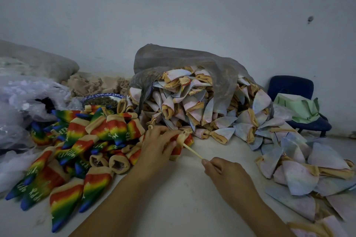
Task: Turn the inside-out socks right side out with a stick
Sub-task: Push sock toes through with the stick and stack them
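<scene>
Right hand (225, 173), nearest the lens: its grip is pinched on the end of a thin stick (192, 151), which is run into the cuff of a rainbow sock (184, 140). The sock is held in the curled grip of the left hand (156, 146) over the white surface (173, 194), between the pile of rainbow socks (77, 140) and the pale inside-out socks (202, 106).

Dim, flat and cool, with a bluish-grey cast over the wall (173, 15) and table (173, 204). Softly and evenly lit, from where hard to tell. Faint, soft-edged shade beneath the left hand (158, 144) and right hand (225, 175). Sharpest at centre, on the stick (192, 151) and the sock (183, 140). Smeared and stretched toward the lower left, across the rainbow socks (63, 204), and the lower right, across the pale socks (308, 188). Wide-angle bowing along the frame edges. Weak sheen on the plastic bag (23, 98), far left.
</scene>
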Tool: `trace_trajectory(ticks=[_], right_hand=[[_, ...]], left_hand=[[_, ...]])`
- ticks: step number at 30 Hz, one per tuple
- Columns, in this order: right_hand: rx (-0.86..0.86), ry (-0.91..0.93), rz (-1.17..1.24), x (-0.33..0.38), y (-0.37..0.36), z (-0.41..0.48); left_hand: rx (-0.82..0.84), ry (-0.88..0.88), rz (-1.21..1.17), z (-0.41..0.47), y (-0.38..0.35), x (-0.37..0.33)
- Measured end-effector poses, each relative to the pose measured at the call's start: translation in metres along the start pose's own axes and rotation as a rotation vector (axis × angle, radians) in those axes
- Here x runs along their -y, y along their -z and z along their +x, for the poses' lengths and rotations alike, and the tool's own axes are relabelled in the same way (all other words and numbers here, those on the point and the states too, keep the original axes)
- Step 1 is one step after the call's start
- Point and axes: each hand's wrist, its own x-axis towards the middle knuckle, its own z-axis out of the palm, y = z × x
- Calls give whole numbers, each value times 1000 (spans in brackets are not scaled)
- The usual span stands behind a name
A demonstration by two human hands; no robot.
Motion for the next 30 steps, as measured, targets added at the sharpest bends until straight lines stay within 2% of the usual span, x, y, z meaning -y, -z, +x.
trace_trajectory(ticks=[3,10,15,21,30], right_hand=[[10,15,-16,-1,1,0],[13,-6,-12,-1,0,0],[10,9,-19,2,-4,-1],[32,-11,51,5,-6,-2],[41,2,67,10,-7,-1]], left_hand=[[-15,-64,46,-1,-2,-4],[-177,-108,243,-4,-6,-22],[-242,-107,135,-5,-7,-23],[-291,71,-24,-6,2,-20],[-258,-18,2,-8,1,-28]])
